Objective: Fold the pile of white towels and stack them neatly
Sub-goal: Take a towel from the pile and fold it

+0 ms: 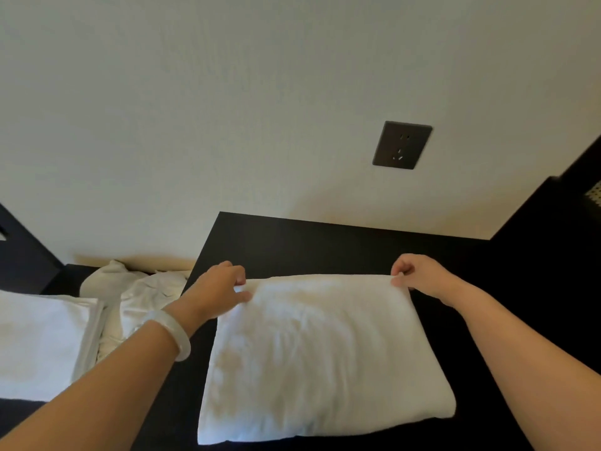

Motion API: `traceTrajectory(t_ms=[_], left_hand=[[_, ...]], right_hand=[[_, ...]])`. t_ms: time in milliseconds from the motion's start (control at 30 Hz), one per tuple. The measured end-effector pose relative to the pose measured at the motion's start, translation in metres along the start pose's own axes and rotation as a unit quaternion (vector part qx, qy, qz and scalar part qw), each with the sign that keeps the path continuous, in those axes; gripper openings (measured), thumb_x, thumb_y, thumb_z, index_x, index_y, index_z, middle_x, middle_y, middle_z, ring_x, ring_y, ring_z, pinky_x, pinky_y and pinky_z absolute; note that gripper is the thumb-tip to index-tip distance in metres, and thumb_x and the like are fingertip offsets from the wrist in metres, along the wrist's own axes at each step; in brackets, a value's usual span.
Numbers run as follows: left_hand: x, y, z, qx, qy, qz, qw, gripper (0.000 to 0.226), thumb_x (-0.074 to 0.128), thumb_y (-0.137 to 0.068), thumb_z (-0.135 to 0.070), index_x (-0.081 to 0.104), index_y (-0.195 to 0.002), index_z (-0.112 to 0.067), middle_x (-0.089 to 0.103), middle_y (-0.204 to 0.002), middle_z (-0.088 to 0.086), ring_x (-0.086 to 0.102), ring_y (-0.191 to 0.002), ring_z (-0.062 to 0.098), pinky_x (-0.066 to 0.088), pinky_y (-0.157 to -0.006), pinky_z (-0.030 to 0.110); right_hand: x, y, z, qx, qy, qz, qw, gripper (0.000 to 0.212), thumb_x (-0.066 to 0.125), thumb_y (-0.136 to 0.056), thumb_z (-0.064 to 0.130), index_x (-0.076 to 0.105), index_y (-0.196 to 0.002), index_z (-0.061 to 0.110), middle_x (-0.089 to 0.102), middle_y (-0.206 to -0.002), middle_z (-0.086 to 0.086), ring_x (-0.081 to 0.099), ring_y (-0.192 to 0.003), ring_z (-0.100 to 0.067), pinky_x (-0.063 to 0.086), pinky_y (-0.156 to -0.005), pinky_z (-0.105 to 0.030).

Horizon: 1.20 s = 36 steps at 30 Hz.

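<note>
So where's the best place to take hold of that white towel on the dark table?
Probably its two far corners, one per hand, reaching over from the near side. The towel lies flat with its far edge straight and free, and the left hand and right hand pinch there now; a mid-cloth grip would likely bunch it.

Black table; cream wall behind it. Dark wall socket above table's far edge. Dark cabinet right of table.

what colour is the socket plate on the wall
Dark grey-brown square wall socket plate, clearest in head view.
</note>
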<state>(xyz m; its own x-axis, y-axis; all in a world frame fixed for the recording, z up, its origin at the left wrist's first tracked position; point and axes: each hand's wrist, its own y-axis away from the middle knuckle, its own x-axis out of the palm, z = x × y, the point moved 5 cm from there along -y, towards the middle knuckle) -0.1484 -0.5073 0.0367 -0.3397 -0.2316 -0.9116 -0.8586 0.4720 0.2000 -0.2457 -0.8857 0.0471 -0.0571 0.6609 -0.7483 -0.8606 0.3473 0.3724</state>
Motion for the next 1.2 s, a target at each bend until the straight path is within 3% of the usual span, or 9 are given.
traceTrajectory(t_ms=[100, 200, 333, 433, 533, 633, 800, 1067, 1200], left_hand=[[0.000, -0.004, -0.004, 0.044, 0.027, 0.052, 0.997, 0.019, 0.071, -0.089, -0.029, 0.055, -0.099, -0.025, 0.052, -0.111, -0.005, 0.055, -0.099, 0.014, 0.039, -0.076, 0.013], [0.005, -0.003, -0.007, 0.072, 0.038, 0.087, 0.993, 0.040, 0.070, -0.091, -0.028, 0.056, -0.127, -0.020, 0.046, -0.127, -0.010, 0.051, -0.116, 0.013, 0.040, -0.096, 0.019], [0.005, -0.005, -0.011, 0.095, 0.017, 0.088, 0.991, 0.033, 0.069, -0.091, -0.031, 0.059, -0.121, -0.020, 0.052, -0.116, -0.009, 0.054, -0.107, 0.014, 0.043, -0.091, 0.022], [0.002, -0.005, -0.023, 0.133, 0.018, 0.081, 0.988, 0.033, 0.070, -0.090, -0.022, 0.062, -0.122, -0.019, 0.054, -0.123, -0.008, 0.053, -0.112, 0.010, 0.046, -0.099, 0.025], [0.004, -0.006, -0.038, 0.141, 0.070, 0.084, 0.984, 0.042, 0.071, -0.088, -0.014, 0.054, -0.126, -0.022, 0.056, -0.127, -0.005, 0.054, -0.115, 0.012, 0.047, -0.102, 0.027], [0.012, -0.010, -0.057, 0.140, 0.100, 0.112, 0.979, 0.058, 0.073, -0.087, -0.015, 0.045, -0.136, -0.025, 0.055, -0.130, -0.005, 0.055, -0.116, 0.015, 0.047, -0.103, 0.030], [0.013, -0.014, -0.063, 0.166, 0.101, 0.093, 0.976, 0.036, 0.071, -0.089, -0.017, 0.048, -0.112, -0.032, 0.059, -0.113, -0.006, 0.059, -0.098, 0.017, 0.052, -0.087, 0.028], [-0.009, -0.003, -0.050, 0.184, 0.078, 0.091, 0.976, 0.030, 0.070, -0.089, -0.019, 0.046, -0.097, -0.037, 0.054, -0.093, -0.016, 0.052, -0.080, 0.005, 0.038, -0.067, 0.011], [-0.012, 0.003, -0.032, 0.150, -0.009, 0.141, 0.979, 0.023, 0.070, -0.089, -0.032, 0.049, -0.080, -0.035, 0.052, -0.080, -0.015, 0.049, -0.072, 0.004, 0.033, -0.063, 0.013]], right_hand=[[0.003, 0.001, -0.003, 0.008, -0.034, -0.001, 0.999, 0.020, 0.074, -0.085, 0.007, 0.064, -0.098, 0.019, 0.066, -0.101, 0.000, 0.062, -0.096, -0.015, 0.051, -0.087, -0.033], [0.004, 0.002, -0.006, 0.015, -0.050, 0.008, 0.999, 0.022, 0.075, -0.082, 0.002, 0.066, -0.096, 0.016, 0.067, -0.100, -0.003, 0.063, -0.097, -0.019, 0.052, -0.088, -0.036], [-0.001, 0.004, -0.007, 0.003, -0.045, -0.006, 0.999, 0.016, 0.074, -0.080, -0.002, 0.066, -0.082, 0.011, 0.066, -0.100, -0.005, 0.061, -0.099, -0.022, 0.049, -0.092, -0.037], [-0.006, 0.011, -0.003, -0.030, -0.072, -0.031, 0.996, 0.022, 0.068, -0.080, -0.010, 0.060, -0.068, 0.006, 0.070, -0.099, -0.002, 0.063, -0.099, -0.019, 0.050, -0.086, -0.031], [-0.010, 0.022, 0.001, -0.052, -0.132, -0.051, 0.989, 0.029, 0.062, -0.080, -0.016, 0.056, -0.059, 0.003, 0.073, -0.093, -0.003, 0.066, -0.094, -0.018, 0.046, -0.074, -0.021], [-0.013, 0.028, -0.002, -0.062, -0.188, -0.063, 0.978, 0.032, 0.063, -0.080, -0.016, 0.058, -0.056, 0.005, 0.073, -0.091, -0.004, 0.067, -0.094, -0.020, 0.048, -0.080, -0.025], [-0.011, 0.027, -0.011, -0.045, -0.174, -0.065, 0.982, 0.019, 0.069, -0.083, -0.007, 0.071, -0.076, 0.010, 0.073, -0.094, -0.001, 0.065, -0.099, -0.017, 0.044, -0.103, -0.038], [-0.008, 0.029, -0.012, -0.051, -0.189, -0.052, 0.979, 0.033, 0.067, -0.084, -0.007, 0.074, -0.097, 0.022, 0.073, -0.101, -0.001, 0.067, -0.102, -0.019, 0.052, -0.094, -0.037], [-0.009, 0.030, -0.012, -0.057, -0.166, -0.039, 0.984, 0.020, 0.068, -0.088, 0.001, 0.073, -0.093, 0.020, 0.072, -0.097, 0.000, 0.066, -0.099, -0.017, 0.050, -0.090, -0.032]])
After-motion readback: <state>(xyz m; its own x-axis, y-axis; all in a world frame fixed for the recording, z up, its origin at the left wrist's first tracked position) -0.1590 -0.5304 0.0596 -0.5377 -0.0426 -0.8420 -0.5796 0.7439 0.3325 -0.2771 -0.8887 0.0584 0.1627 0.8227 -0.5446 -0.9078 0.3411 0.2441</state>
